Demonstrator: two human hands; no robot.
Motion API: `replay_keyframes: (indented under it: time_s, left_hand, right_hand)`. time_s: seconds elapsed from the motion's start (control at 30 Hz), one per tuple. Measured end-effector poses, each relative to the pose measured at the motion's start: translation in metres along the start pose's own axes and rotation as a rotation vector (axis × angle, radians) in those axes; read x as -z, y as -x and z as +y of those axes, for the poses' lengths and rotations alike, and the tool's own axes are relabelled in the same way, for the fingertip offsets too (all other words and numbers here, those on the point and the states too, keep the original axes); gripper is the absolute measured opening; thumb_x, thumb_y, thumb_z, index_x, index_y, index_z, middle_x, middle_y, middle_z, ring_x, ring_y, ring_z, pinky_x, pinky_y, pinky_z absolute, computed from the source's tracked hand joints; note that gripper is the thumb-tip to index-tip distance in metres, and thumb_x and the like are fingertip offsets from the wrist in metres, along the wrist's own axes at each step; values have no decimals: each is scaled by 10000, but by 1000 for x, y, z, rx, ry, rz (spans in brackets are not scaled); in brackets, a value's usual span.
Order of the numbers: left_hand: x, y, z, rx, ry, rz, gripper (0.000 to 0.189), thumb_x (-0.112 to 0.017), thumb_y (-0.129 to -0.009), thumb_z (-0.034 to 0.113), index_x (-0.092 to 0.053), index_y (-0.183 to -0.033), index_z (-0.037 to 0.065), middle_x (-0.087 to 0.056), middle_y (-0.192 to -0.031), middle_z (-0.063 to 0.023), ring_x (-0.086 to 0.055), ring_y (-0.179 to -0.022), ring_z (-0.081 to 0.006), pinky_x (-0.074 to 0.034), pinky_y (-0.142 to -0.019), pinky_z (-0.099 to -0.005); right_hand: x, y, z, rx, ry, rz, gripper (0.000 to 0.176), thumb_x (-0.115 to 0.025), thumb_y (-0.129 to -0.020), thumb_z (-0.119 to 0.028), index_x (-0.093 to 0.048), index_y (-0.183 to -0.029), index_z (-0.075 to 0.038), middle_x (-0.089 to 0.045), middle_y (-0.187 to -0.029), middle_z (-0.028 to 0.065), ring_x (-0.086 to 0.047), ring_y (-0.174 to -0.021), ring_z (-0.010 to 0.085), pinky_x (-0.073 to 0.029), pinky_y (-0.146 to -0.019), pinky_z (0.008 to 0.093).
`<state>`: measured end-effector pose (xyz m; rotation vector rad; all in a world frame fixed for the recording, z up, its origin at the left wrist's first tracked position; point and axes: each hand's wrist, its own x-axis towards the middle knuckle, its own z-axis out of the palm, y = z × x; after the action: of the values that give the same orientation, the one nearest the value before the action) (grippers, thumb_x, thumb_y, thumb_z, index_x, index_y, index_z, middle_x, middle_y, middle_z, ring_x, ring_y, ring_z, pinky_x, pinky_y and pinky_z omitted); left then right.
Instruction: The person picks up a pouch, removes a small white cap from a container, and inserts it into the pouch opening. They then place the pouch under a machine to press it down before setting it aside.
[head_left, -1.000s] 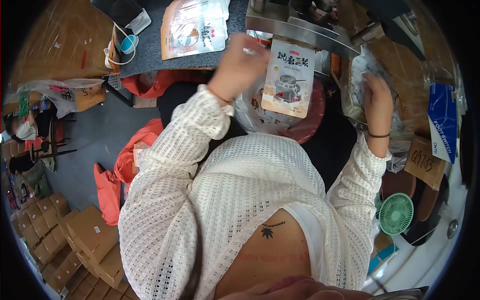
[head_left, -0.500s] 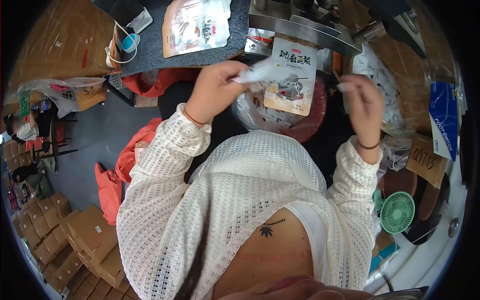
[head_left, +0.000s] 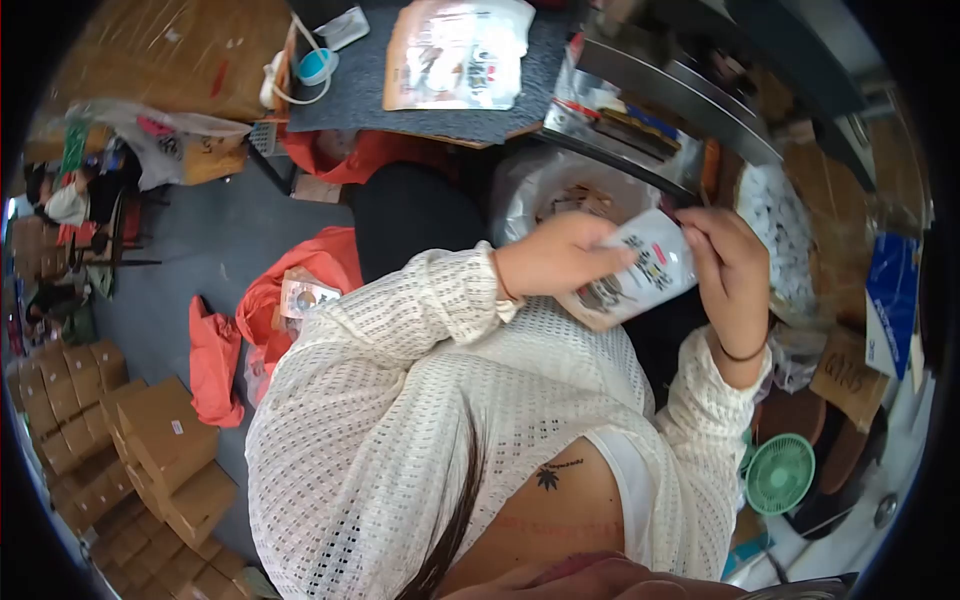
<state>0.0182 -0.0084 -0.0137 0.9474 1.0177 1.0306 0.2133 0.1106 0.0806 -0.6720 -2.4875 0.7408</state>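
Observation:
A printed stand-up pouch (head_left: 650,275), white with dark lettering and a tan bottom edge, is tilted between my two hands in front of my belly. My left hand (head_left: 560,255) grips it from the left, thumb laid across its printed face. At the upper right corner of the pouch, the fingers of my right hand (head_left: 730,265) are closed on its edge. Just beyond is a clear plastic-lined bin (head_left: 525,190) with small scraps inside. The metal sealing machine (head_left: 680,90) stands above and to the right of my hands.
A stack of similar pouches (head_left: 455,60) lies on the grey-covered table (head_left: 350,95). To the right sits a bag of small white packets (head_left: 775,235). A green fan (head_left: 780,472) is at lower right. Red bags (head_left: 215,370) and cardboard boxes (head_left: 165,430) occupy the floor at left.
The pouch that hung at the machine is now lower, between both hands. My left hand has moved right and down, and the blurred whitish item it held is no longer distinguishable. The view has shifted.

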Motion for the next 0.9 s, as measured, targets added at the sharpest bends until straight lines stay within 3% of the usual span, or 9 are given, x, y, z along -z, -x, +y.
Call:
replay_keyframes:
  time_s: [0.07,0.17,0.2,0.3,0.4,0.5,0.63,0.67,0.9]
  left_hand:
    - [-4,-3,0,33,1,-43,304,-661,-1042,212,-710,-1201,-43,-766,-1088,-81,-693,-961,-100,-565,-871,-276]
    - [-5,-7,-3,36,86,-89,299,-685,-1002,226,-734,-1152,-28,-781,-1042,-84,-710,-898,-112,-559,-833,-289]
    - [-1,-5,5,104,-10,-113,318,-693,-1013,184,-701,-1237,-40,-761,-1136,-78,-696,-994,-115,-557,-910,-282]
    - [6,-5,-1,125,54,-73,308,-703,-995,145,-700,-1244,-37,-761,-1141,-85,-699,-997,-116,-558,-908,-278]
    - [9,-8,-7,117,97,-22,303,-709,-981,117,-702,-1242,-39,-760,-1140,-93,-703,-1002,-120,-558,-907,-273]
    - [9,-10,-3,99,163,13,309,-719,-966,102,-700,-1238,-43,-759,-1140,-99,-705,-1001,-122,-560,-908,-272]
    - [15,-25,9,85,220,61,314,-698,-953,62,-683,-1233,-80,-751,-1161,-135,-725,-1015,-166,-570,-914,-290]
    - [22,-35,1,18,194,53,318,-679,-954,38,-669,-1241,-96,-745,-1171,-161,-733,-1020,-195,-577,-917,-304]
    - [45,-64,16,35,409,148,330,-688,-944,9,-658,-1251,-108,-734,-1194,-172,-728,-1022,-216,-582,-906,-324]
  right_hand:
    - [3,3,2,-66,-19,-33,183,-677,-943,-25,-721,-1120,-9,-724,-977,158,-703,-867,299,-540,-763,353]
    - [4,5,16,32,130,126,223,-662,-961,-30,-714,-1177,-11,-737,-1036,163,-710,-906,295,-546,-809,346]
    - [11,11,26,23,331,244,236,-647,-975,-32,-708,-1201,-5,-742,-1070,169,-713,-939,312,-546,-856,360]
    - [32,12,68,-26,551,441,302,-596,-977,24,-673,-1268,-3,-704,-1112,191,-689,-996,350,-532,-886,418]
    - [35,24,129,23,786,271,383,-565,-971,58,-612,-1346,-7,-680,-1137,202,-667,-1020,377,-525,-891,440]
    - [27,30,134,-19,624,313,385,-524,-985,63,-593,-1360,11,-656,-1189,225,-646,-1076,378,-516,-918,422]
    - [17,36,145,-199,575,426,325,-623,-967,21,-599,-1291,14,-660,-1166,220,-638,-1085,405,-518,-929,446]
    - [18,34,145,-38,673,437,267,-654,-968,-10,-601,-1227,26,-654,-1167,222,-642,-1082,396,-521,-922,443]
    - [15,33,151,-58,556,484,218,-651,-987,-27,-618,-1199,13,-652,-1214,199,-652,-1077,372,-522,-929,423]
